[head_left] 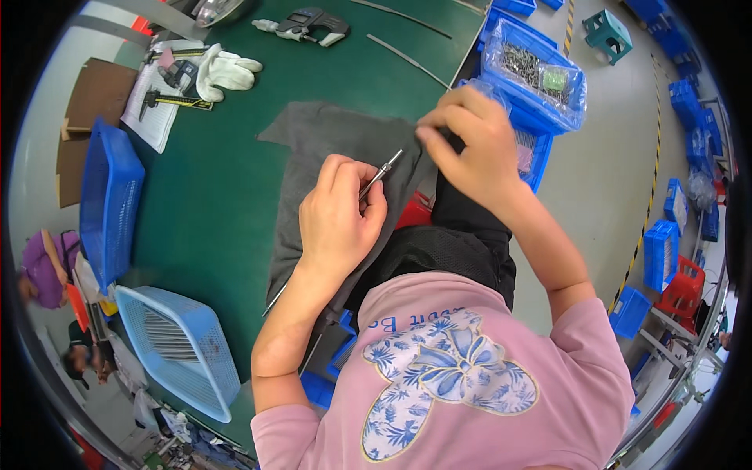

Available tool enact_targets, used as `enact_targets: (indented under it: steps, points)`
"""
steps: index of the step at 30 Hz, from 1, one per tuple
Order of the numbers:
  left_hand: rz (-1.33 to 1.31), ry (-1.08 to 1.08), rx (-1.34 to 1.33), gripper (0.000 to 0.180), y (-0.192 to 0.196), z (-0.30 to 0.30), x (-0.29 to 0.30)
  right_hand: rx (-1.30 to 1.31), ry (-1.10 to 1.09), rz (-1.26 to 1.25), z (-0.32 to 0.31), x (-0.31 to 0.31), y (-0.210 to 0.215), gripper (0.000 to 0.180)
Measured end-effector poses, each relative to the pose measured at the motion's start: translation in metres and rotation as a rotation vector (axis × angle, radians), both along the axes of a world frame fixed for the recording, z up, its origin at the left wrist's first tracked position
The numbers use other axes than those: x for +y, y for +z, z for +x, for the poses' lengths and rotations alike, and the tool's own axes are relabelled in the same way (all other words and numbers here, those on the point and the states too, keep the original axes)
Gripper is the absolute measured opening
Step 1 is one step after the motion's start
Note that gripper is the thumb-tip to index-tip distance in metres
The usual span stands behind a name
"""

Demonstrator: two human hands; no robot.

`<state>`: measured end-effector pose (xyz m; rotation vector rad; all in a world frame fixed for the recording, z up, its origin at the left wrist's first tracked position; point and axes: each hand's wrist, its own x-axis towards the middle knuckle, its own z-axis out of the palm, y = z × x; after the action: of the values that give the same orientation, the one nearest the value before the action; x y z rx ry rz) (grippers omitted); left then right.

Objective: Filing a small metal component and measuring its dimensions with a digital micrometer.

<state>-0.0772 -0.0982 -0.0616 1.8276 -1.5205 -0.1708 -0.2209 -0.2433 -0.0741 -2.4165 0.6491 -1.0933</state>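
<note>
Blue crate (540,78) of bagged metal parts (526,64), basket (184,356) of rods (166,337)

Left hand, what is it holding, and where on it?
The left hand grips a thin metal rod near its tip end, between thumb and fingers.

Green table (211,196); grey cloth (329,141); blue baskets (110,200); pink shirt (470,376) with blue floral butterfly

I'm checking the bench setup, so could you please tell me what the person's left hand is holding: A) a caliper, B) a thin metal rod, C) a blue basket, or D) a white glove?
B: the left hand grips a thin metal rod over the grey cloth, while the white glove and the caliper lie apart on the green table.
</note>
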Motion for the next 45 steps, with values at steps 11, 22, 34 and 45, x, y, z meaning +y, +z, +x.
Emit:
enact_targets:
  steps: [11,22,34,45]
  points:
    - [-0.114,-0.015,0.089,0.014,-0.004,0.002,-0.001,0.166,0.505,0.67,0.015,-0.003,0.009,0.018]
    - [-0.121,-0.041,0.181,0.015,-0.002,0.012,0.001,0.202,0.551,0.449,0.017,-0.007,0.011,0.012]
    - [-0.148,-0.03,0.222,0.014,-0.002,0.015,0.0,0.139,0.476,0.503,0.034,-0.005,0.006,0.011]
    - [-0.164,-0.013,0.233,0.011,0.001,0.023,-0.002,0.25,0.608,0.792,0.036,-0.016,0.015,0.018]
